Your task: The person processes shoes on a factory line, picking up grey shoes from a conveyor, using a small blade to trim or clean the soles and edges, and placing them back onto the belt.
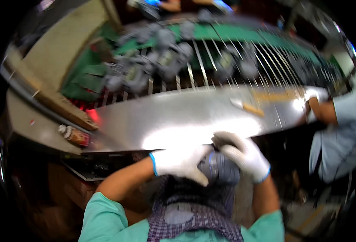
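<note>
In the head view, we see the grey shoe-like piece [215, 166] between the two gloved hands, just off the bench's [121, 129] near edge and close to the checked apron [194, 218]. The left hand [182, 162] comes from the left, its thumb spread from its fingers, and holds the piece's near-left side between them; we judge that this steadies it. The right hand [244, 156] bends over the piece's far-right side, its fingers partly curled. Blur leaves us unable to tell whether they grip it or a small dark bit at their tips.

On the bench, toward its far right, lies a tool with a yellowish handle [253, 109], apart from both hands, perhaps set aside within reach. A bottle [79, 136] lies at the left end, seemingly out of the way. Beyond the bench, similar grey pieces [170, 62] rest on metal rollers [198, 60], which we suppose let them slide along. At right, near the bench, is a co-worker in a pale blue shirt [339, 141].
</note>
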A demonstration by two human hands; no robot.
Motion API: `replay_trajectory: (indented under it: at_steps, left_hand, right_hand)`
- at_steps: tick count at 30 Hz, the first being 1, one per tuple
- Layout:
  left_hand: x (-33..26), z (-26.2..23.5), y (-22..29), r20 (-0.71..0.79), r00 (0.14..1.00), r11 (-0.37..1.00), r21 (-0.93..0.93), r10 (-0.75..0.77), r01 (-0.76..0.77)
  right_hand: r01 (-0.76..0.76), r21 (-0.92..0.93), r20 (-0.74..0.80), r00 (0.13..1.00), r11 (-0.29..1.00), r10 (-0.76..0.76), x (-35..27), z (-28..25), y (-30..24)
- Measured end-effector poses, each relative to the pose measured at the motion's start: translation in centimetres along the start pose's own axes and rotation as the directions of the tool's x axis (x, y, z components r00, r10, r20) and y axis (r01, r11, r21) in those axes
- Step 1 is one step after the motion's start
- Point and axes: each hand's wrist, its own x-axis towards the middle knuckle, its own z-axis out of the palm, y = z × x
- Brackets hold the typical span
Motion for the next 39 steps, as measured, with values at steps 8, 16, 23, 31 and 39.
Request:
replay_trajectory:
  at_steps: [8, 16, 23, 31, 39]
  left_hand:
    - [-4.9, 0.2, -3.0, 0.129, 0.937, 0.903, -0.251, -0.325, 0.348]
    - [-7.0, 3.6, -8.5, -0.094, 0.860, 0.666, -0.677, -0.501, 0.313]
    - [-1.0, 5.7, -3.9, -0.538, 0.836, 0.989, -0.024, 0.111, -0.146]
    - [-7.1, 15.8, 1.9, -0.574, 0.794, 0.948, -0.317, -0.201, 0.011]
    - [-6.2, 16.0, -0.7, -0.666, 0.735, 0.968, -0.246, -0.130, -0.051]
  right_hand:
    - [-0.139, -0.465, 0.094, 0.974, 0.875, 0.205, -4.8, -3.1, 1.8]
    - [-0.074, 0.404, -0.138, 0.980, 0.912, 0.141, -11.1, 2.5, 11.8]
    - [-0.023, -0.122, 0.087, 0.996, 0.992, 0.034, -8.0, 4.0, 5.1]
    - [0.199, -0.121, -0.104, 0.972, 0.973, -0.212, -10.4, 6.9, 10.9]
    - [0.144, 0.251, -0.389, 0.920, 0.957, -0.037, -8.6, 9.7, 12.1]
